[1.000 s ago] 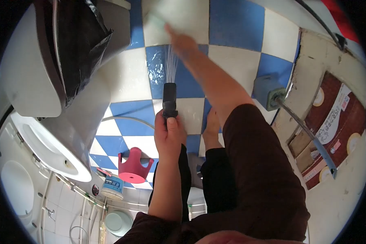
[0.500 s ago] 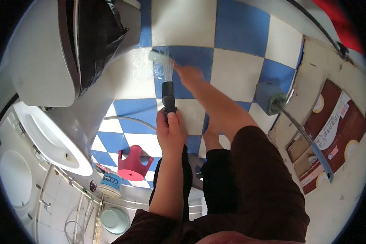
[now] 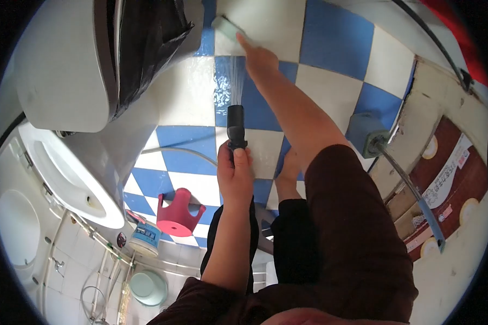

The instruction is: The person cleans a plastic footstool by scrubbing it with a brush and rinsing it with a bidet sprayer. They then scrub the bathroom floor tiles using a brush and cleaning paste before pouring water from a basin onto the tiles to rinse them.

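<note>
Spray head [image 3: 236, 119] — gripped in the left hand [image 3: 235, 172]; brush [image 3: 226, 27] — clasped by the right hand [image 3: 261, 61].

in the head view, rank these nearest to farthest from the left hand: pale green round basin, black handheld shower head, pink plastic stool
1. Black handheld shower head: gripped in the left hand.
2. Pink plastic stool: on the floor, left.
3. Pale green round basin: lower left.

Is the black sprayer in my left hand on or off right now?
On: thin streams of water shoot from the sprayer in your left hand toward a wet blue tile.
</note>
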### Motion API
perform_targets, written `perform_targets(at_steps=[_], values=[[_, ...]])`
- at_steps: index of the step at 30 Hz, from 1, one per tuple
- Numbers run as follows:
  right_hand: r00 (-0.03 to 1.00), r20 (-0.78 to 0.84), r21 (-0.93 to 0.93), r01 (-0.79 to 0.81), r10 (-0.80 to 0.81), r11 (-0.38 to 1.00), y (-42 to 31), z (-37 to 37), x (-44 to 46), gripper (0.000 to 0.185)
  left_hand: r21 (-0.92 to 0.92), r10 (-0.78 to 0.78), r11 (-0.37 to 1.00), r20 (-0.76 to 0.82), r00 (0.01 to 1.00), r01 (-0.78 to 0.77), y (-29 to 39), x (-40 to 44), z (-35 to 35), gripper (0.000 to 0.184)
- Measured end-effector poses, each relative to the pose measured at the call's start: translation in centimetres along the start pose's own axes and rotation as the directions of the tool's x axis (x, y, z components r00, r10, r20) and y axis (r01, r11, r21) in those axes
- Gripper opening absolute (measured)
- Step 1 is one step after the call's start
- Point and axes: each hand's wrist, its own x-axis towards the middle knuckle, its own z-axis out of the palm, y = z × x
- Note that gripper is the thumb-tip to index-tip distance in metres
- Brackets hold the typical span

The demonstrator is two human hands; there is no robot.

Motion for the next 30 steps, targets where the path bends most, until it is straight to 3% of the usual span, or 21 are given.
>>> perform_targets(at_steps=[2,5,8,11,14,17,20,23,26,27,28,30], values=[[0.994,0.068,0.105,-0.088,0.082,0.991,-0.7,0.0,-0.8,0.068,0.039,-0.047,0.998,0.011,0.999,0.046,0.3,-0.4,-0.5,0.034],[0.985,0.165,0.027,-0.052,0.046,0.998,1.5,4.7,-6.1,0.069,0.031,-0.034,0.999,0.014,0.999,0.034,1.1,0.1,-0.3,0.034],[0.997,0.069,-0.011,0.022,-0.022,1.000,1.4,2.9,-3.9,0.070,0.038,-0.006,0.999,0.017,1.000,0.006,1.1,-0.2,-0.3,0.035],[0.993,0.049,0.091,-0.109,0.105,0.990,-1.0,-1.8,0.7,0.070,0.051,0.004,0.999,0.017,1.000,-0.005,0.4,-0.4,-0.4,0.035],[0.981,-0.192,-0.001,0.007,-0.007,1.000,1.3,5.7,-2.8,0.069,0.061,-0.028,0.998,0.019,0.999,0.026,0.7,-0.9,-0.7,0.036],[0.975,0.210,0.117,-0.101,0.075,0.988,1.7,3.6,-6.1,0.064,0.065,-0.031,0.997,0.011,0.999,0.031,1.1,-0.4,-0.6,0.036],[0.999,0.035,0.139,-0.027,0.022,0.990,0.4,0.8,-1.6,0.056,0.084,-0.039,0.996,0.030,0.999,0.036,0.1,-0.8,-0.8,0.035],[0.993,0.104,0.185,-0.080,0.061,0.980,-1.4,2.2,-1.1,0.057,0.132,-0.053,0.990,0.015,0.998,0.051,0.4,-0.9,-0.4,0.035],[0.999,0.048,0.095,0.017,-0.021,0.995,0.7,6.6,-5.2,0.054,0.152,-0.031,0.988,0.016,0.999,0.028,1.3,-0.6,-0.2,0.034],[0.993,0.118,0.123,0.015,-0.030,0.992,2.2,5.5,-5.5,0.054,0.157,-0.024,0.987,0.017,1.000,0.021,1.2,-0.5,-0.4,0.033],[0.981,0.192,0.154,0.002,-0.032,0.988,3.0,4.7,-5.8,0.055,0.133,-0.029,0.991,0.017,0.999,0.027,1.1,-0.4,-0.5,0.033],[0.978,0.103,0.382,-0.209,0.183,0.900,4.3,2.4,-0.7,0.051,0.087,-0.056,0.995,0.021,0.998,0.054,0.4,-0.5,-0.8,0.032]])
